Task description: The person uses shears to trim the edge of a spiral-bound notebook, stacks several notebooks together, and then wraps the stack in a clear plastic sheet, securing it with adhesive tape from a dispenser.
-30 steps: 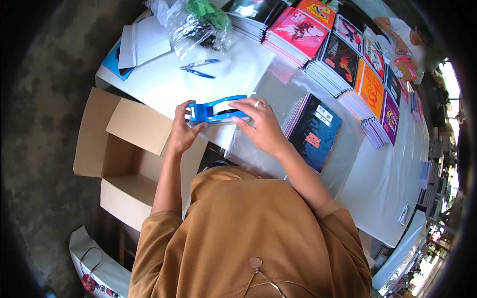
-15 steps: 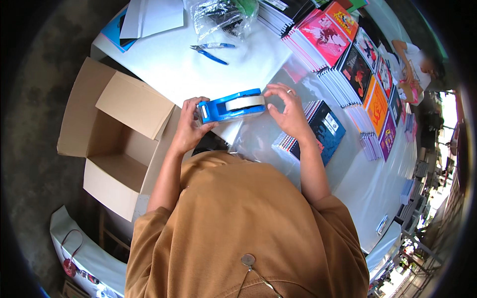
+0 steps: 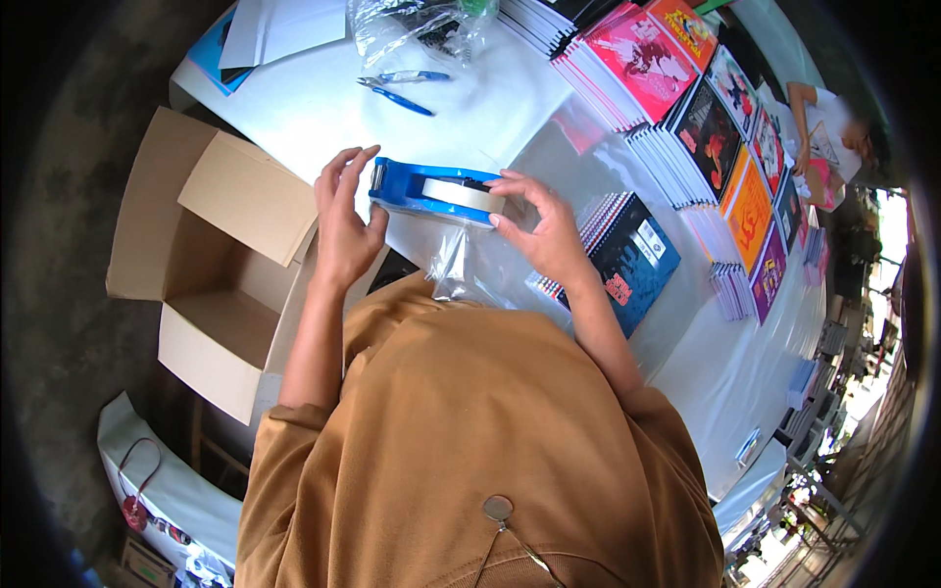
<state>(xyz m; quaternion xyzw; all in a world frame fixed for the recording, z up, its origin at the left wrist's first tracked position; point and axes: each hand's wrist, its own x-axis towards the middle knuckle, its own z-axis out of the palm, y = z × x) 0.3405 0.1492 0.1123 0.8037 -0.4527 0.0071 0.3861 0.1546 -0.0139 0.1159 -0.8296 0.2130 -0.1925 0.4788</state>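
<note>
A blue tape dispenser (image 3: 400, 186) with a roll of whitish tape (image 3: 461, 195) lies at the near part of the white table. My right hand (image 3: 549, 232) pinches its right end between thumb and fingers. Beside the metal cutter end is my left hand (image 3: 345, 220), its fingers stretched up and its thumb apart. Below the dispenser, crinkled clear plastic (image 3: 456, 265) hangs near my lap. Spiral notebooks (image 3: 632, 260) with a dark blue cover lie to the right of my right hand.
Blue-handled nippers (image 3: 402, 90) and a clear bag (image 3: 421, 34) lie farther back. Stacked notebooks (image 3: 706, 137) in several colours fill the right side. At the left stands an open cardboard box (image 3: 221, 323). Another person (image 3: 818, 132) sits at the far right.
The dispenser has shifted left and slightly away from me. My left hand has loosened from its cutter end, fingers now extended. My right hand has closed onto the roll end.
</note>
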